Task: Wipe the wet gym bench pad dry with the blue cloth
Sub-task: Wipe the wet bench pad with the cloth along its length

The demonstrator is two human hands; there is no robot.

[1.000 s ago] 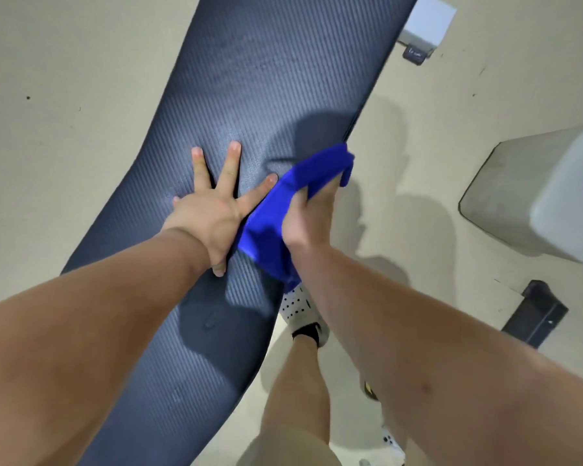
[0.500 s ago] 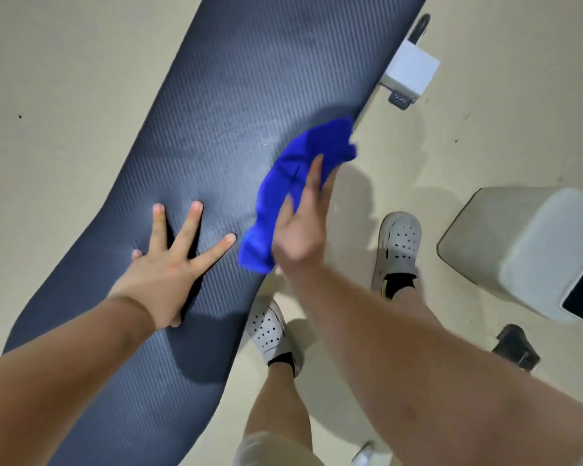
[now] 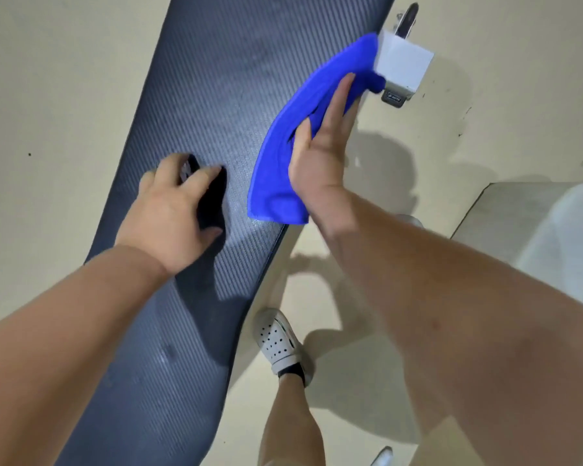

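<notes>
**Flat right hand presses the cloth along the pad's edge while the left hand braces**

The right hand (image 3: pixel 317 156) lies on the blue cloth (image 3: pixel 273 183) with its fingers straight and close together. It presses the cloth down rather than gripping it, and the thumb lies along a fold. An open palm spreads the pressure over a long strip of fabric, which probably lets one pass soak up more water. The cloth is stretched out under and ahead of this hand along the edge of the bench pad (image 3: pixel 209 79). Its far corner reaches past the fingertips, up to a white block (image 3: pixel 404 65) fixed at the side of the bench.

The left hand (image 3: pixel 172 210) holds nothing. It is arched, with bent fingers set on the pad, just beside the cloth's trailing end. It appears to be there to steady the person's lean and hold the pad firm against the push of the wiping.

Between the two hands, just behind the cloth's rear edge, the ribbed surface shows a faint shine that may be leftover damp. Back toward the left forearm a few small marks look like droplets. By that reckoning the part of the pad nearest the person is yet to be wiped. A perforated shoe (image 3: pixel 278 341) stands on the floor (image 3: pixel 48 95) below the right forearm.
</notes>
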